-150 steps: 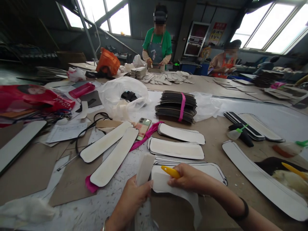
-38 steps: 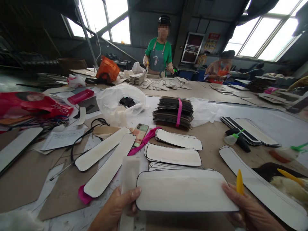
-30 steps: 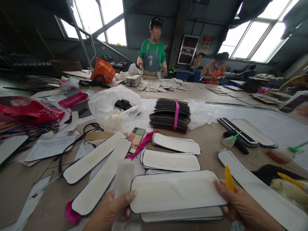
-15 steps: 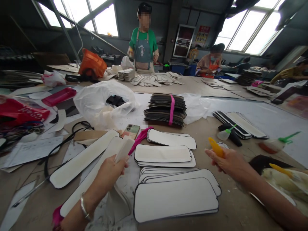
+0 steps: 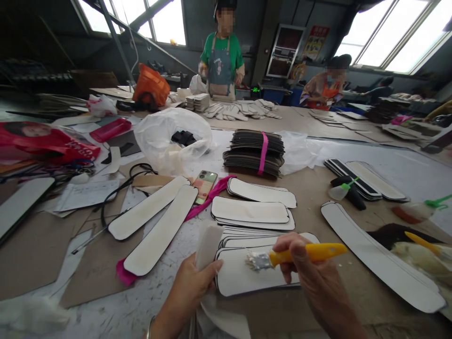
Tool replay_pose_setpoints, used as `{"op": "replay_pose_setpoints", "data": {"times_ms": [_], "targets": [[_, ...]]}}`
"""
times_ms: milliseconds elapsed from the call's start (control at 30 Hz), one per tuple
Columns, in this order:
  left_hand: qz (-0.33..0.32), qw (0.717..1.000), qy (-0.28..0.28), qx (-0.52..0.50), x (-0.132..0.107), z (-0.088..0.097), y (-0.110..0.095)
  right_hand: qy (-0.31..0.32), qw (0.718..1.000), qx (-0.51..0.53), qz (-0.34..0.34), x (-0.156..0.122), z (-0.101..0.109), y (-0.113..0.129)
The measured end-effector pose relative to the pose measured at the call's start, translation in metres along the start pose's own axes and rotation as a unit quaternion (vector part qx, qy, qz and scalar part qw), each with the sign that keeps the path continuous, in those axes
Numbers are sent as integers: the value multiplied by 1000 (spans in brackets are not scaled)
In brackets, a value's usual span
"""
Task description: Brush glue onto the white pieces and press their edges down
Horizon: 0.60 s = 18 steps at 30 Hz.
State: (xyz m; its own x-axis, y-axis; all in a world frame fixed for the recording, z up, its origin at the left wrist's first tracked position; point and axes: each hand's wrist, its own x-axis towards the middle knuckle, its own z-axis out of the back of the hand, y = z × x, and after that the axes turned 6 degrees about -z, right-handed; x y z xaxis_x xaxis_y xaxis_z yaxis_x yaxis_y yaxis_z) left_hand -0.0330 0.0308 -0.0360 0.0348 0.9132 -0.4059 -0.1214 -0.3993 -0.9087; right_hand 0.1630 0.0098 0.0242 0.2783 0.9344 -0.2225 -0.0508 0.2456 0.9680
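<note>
Though the red bag's [image 5: 49, 147] lettering [image 5: 81, 152] blurs, left grip [image 5: 195, 280] holds strips [image 5: 209, 242], right grip [image 5: 308, 266] brush [image 5: 281, 257].

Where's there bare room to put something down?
Brown board between the stacked white pieces and the pale bottle; also the white sheet behind the amber bottle. It is crowded on the left, with long strips, papers and a phone, and in front, around the left hand and right hand.
</note>
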Motion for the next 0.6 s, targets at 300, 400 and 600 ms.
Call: {"op": "replay_pose_setpoints", "data": {"times_ms": [300, 400, 600], "targets": [[-1, 999, -9, -38, -10, -4, 2, -12, 995, -97, -16, -11, -5, -38], [-11, 999, -29, -41, -10, -5, 6, -96, 973, -205, 45, -16, 16, -39], [-25, 999, -37, -30, -12, -8, 7, -107, 978, -175, 49, -29, 8, -41]]}}
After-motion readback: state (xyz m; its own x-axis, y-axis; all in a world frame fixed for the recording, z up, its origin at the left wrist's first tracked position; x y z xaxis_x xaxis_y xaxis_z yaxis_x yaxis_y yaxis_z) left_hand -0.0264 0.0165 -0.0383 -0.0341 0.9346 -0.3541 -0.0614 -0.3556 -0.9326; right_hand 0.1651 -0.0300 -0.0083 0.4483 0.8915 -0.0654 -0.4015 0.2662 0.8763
